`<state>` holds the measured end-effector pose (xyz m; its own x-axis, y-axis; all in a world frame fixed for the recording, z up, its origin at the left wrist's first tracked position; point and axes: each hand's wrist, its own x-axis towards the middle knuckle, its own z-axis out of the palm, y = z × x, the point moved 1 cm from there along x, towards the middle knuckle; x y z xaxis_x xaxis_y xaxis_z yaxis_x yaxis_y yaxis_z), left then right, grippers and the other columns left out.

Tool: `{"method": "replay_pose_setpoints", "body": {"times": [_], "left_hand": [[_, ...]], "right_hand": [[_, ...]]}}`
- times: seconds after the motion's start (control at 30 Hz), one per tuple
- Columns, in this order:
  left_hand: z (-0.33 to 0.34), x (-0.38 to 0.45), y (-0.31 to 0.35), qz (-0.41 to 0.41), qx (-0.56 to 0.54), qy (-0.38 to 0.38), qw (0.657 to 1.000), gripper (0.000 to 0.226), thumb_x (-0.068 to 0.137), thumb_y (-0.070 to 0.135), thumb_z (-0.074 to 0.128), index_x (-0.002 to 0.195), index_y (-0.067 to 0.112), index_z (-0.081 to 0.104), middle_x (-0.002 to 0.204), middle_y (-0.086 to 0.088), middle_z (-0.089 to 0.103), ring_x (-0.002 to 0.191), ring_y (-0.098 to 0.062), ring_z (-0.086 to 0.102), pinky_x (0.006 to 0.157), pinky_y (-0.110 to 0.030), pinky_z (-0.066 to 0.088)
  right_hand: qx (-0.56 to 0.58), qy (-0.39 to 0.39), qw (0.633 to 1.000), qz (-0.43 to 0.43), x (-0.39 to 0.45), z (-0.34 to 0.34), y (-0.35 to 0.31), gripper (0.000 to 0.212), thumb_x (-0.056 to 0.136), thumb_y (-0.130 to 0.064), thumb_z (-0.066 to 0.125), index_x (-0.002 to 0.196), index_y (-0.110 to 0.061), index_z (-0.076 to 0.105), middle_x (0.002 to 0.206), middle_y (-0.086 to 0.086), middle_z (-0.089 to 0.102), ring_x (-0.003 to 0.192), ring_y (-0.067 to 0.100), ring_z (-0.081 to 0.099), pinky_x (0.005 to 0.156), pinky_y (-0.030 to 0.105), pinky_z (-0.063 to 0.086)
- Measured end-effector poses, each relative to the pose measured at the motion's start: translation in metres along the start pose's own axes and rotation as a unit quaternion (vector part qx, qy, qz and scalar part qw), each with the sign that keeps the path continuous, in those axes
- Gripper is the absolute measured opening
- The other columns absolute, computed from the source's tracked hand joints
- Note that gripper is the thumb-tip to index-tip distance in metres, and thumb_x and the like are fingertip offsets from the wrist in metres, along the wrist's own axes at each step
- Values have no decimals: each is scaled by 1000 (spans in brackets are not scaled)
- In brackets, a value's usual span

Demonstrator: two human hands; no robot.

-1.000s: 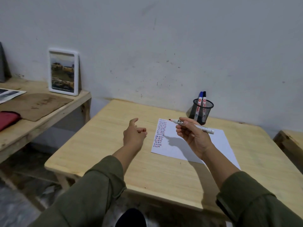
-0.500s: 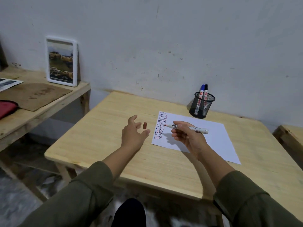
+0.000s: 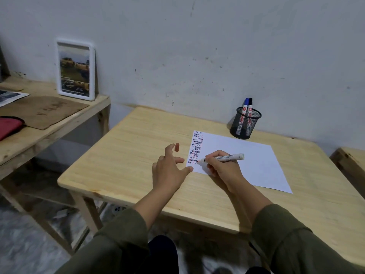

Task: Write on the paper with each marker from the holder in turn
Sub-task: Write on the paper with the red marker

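Note:
A white sheet of paper (image 3: 246, 159) lies on the wooden table (image 3: 128, 155), with columns of short red, blue and black strokes along its left edge. My right hand (image 3: 223, 167) grips a white marker (image 3: 227, 157), its red tip touching the paper at the bottom of the strokes. The marker's red cap (image 3: 177, 147) lies on the table left of the paper. My left hand (image 3: 169, 171) rests with fingers spread beside the paper's near-left corner, thumb at its edge. A black mesh holder (image 3: 245, 125) behind the paper holds a blue-capped and a black-capped marker (image 3: 246, 107).
A lower wooden bench (image 3: 49, 123) stands to the left with a white-framed picture (image 3: 76, 69), a brown mat (image 3: 39, 110), a red item and a printed sheet. Another wooden piece (image 3: 351, 161) sits at the far right. A grey wall backs the table.
My right hand lowered the marker from the air until its tip met the paper. My left hand opened and dropped to the table, leaving the red cap lying there.

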<state>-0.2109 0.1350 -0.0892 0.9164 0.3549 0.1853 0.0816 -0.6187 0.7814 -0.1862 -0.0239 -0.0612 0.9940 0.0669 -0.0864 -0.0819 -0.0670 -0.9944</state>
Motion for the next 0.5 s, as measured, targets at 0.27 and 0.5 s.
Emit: {"method": "replay_pose_setpoints", "body": {"times": [0.27,0.5], "left_hand": [[2,2,-3,4,4,5,1000,85,70,42,74,139,25,26,110,14,69,125,-13,47,100,-34,30],[3,2,-3,8,7,9,1000,84,71,41,74,139,25,26,110,15,69,126,-12,46,99,-32,29]], "right_hand": [[-2,-19,1000,-4,0,1,-1,15,80,-1,62,89,10,59,60,8,54,47,9,47,44,17,39],[-1,-21,1000,-8,2,1,2,14,80,-2,63,89,9,60,60,10,54,45,9,46,44,17,38]]}}
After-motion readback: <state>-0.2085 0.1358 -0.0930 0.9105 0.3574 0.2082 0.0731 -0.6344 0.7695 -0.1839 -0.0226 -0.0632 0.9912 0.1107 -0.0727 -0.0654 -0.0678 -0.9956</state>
